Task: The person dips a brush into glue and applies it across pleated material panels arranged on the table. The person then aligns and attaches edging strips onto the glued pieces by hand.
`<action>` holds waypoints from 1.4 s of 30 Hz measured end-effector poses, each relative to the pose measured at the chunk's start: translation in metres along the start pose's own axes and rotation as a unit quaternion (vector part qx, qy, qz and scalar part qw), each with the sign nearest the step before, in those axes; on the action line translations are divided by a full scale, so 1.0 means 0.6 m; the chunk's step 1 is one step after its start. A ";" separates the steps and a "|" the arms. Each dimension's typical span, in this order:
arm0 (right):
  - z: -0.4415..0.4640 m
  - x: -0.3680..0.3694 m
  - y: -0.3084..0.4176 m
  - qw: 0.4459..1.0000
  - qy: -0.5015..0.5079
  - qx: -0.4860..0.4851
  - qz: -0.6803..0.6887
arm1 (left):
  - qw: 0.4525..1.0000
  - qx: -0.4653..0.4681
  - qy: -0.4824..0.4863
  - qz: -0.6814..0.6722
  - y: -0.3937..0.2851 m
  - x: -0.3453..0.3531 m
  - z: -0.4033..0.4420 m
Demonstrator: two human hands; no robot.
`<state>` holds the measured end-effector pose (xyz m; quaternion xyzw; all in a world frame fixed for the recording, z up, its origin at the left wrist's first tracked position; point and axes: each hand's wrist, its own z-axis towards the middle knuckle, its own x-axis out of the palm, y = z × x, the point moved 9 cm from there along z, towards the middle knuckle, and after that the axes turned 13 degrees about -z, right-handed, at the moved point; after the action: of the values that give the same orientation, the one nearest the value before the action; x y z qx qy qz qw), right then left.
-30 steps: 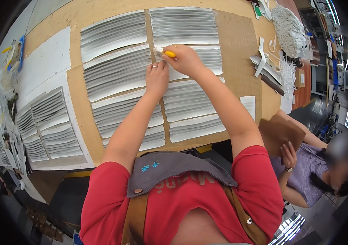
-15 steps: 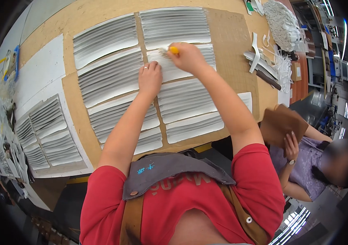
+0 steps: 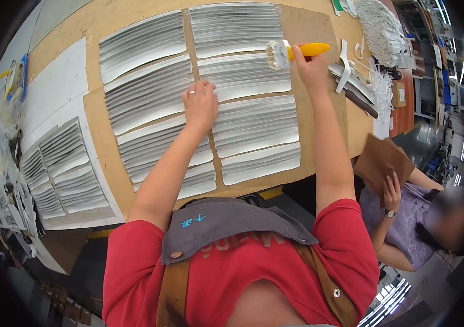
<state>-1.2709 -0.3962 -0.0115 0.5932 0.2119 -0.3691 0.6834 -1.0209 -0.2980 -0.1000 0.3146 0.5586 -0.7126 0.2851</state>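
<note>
The tan surface [image 3: 352, 124] fills much of the frame, carrying a brown board [image 3: 311, 117] with two columns of overlapping pale strips [image 3: 255, 122]. At the lower right, another person [image 3: 406, 218] holds a brown sheet [image 3: 384, 163].

The right arm rises almost straight up the frame, elbow fairly straight. The left arm slants from lower left towards the centre. The left hand [image 3: 201, 106] lies over the gap between the columns, fingers pointing up and loosely bent, its grip released with nothing visible in it.

At the upper right of centre, the right hand [image 3: 312, 64] has its grip closed around the yellow handle of a brush [image 3: 300, 53]. The brush's long axis runs nearly level, its white-coated bristles pointing left and the handle's end right, slightly higher. Its bristles overlap the right end of the second-row strips in view; I can't tell whether they touch.
</note>
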 end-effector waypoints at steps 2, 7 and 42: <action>-0.017 0.047 0.044 0.995 0.036 -0.027 0.087 | 1.000 0.017 0.021 -0.004 -0.012 0.007 -0.022; -0.084 0.170 0.163 0.981 0.168 -0.087 0.050 | 0.998 0.036 0.046 0.033 -0.011 0.030 -0.036; -0.034 0.010 0.071 0.984 0.127 -0.120 -0.025 | 0.999 0.003 0.038 -0.017 -0.010 0.012 -0.049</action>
<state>-1.2318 -0.3772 0.0078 0.5433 0.3546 -0.2790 0.7079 -1.0262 -0.2684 -0.1071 0.3329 0.5716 -0.7067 0.2510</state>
